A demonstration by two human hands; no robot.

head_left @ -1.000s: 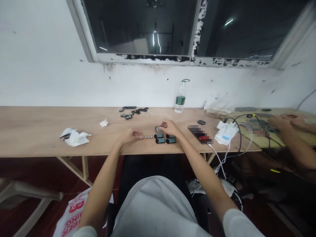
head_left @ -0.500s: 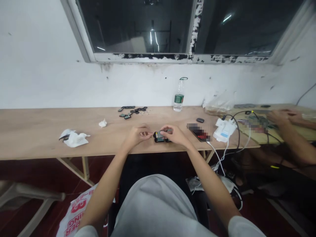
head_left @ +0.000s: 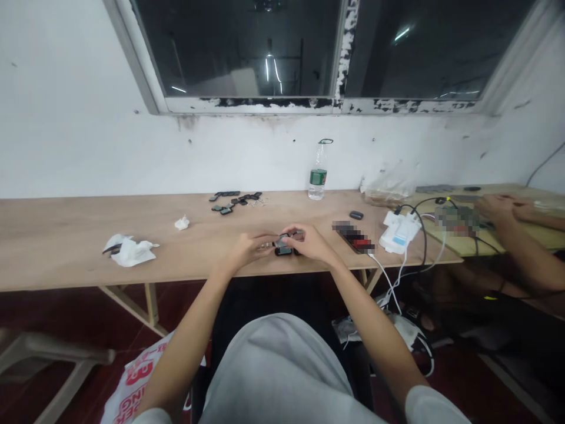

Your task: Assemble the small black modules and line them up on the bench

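Both hands meet near the table's front edge, around a small black piece with a grey face (head_left: 281,241). My right hand (head_left: 309,242) pinches it from the right, thumb across the face. From the left, the fingers of my left hand (head_left: 251,248) close at its edge; what lies between those fingertips is too small to make out. Under and beside the held piece lie more black pieces with grey faces (head_left: 283,251), partly covered by my right hand. Farther back sits a loose group of similar black pieces (head_left: 226,209), with tiny pale bits (head_left: 258,202) beside it.
Crumpled white tissues (head_left: 132,252) and a smaller wad (head_left: 181,222) lie left. A water bottle (head_left: 317,178) stands at the back. To the right are a dark oval object (head_left: 356,215), a phone (head_left: 359,241), a white power strip (head_left: 400,232) with cables, and another person's hands (head_left: 501,206).
My left fingers have closed in at the piece's left edge, and the yellow spot seen there before is now hidden. My right hand keeps its pinch. The view has shifted slightly.
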